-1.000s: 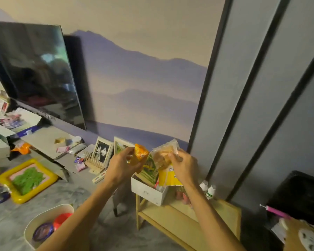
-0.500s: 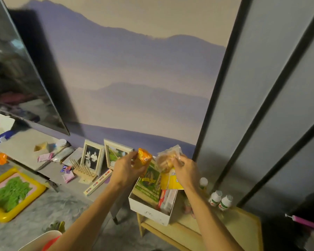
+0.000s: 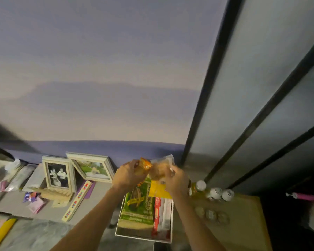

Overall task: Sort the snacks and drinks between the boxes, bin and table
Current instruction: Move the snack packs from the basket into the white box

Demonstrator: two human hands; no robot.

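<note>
My left hand [image 3: 129, 175] grips a small orange snack packet [image 3: 145, 164]. Touching it on the right, my right hand [image 3: 176, 180] holds a clear plastic snack bag [image 3: 161, 169] with pale food inside. Both hands hover over the far end of a white box [image 3: 143, 238] on the wooden table [image 3: 243, 223]. Inside the box lie a green packet [image 3: 138, 205], a yellow packet [image 3: 159, 190] and a red-and-white pack [image 3: 157, 216]. Three small white-capped drink bottles [image 3: 215, 192] stand on the table just right of my right hand.
Two picture frames [image 3: 59, 173] lean against the wall on a low grey ledge at left, with a ruler-like strip [image 3: 77, 201] and small wrappers [image 3: 33, 198]. Round wrapped items [image 3: 210, 213] lie on the table. A pink object [image 3: 305, 196] sticks out at the right edge.
The view has swung closer and downward over the box; the television and floor bin have left the frame. Both hands still hold their packets, now closer together and touching.
</note>
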